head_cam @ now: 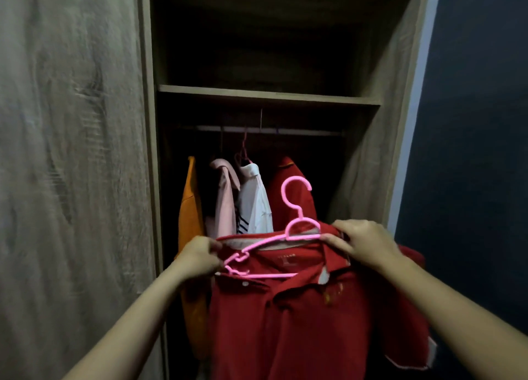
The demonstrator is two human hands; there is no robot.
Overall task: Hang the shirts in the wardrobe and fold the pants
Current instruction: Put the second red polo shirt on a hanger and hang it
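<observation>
Hanging step in hand: left hand (200, 258) and right hand (361, 244) clamped on red polo shirt (300, 316) at its collar, pink hanger (295, 231) half seated. Held before wardrobe (265, 94), below rail (285, 130). Next, probably: seat shoulders, lift hook onto rail beside hung shirts (251, 202).

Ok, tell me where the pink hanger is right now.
In the head view, the pink hanger sits low and centre in the red shirt's collar, between both hands, its hook below the rail.

The rail (265, 130) is bare at its right end. Four hung shirts (251, 199) crowd its middle. The shelf (268, 95) sits close above.
</observation>
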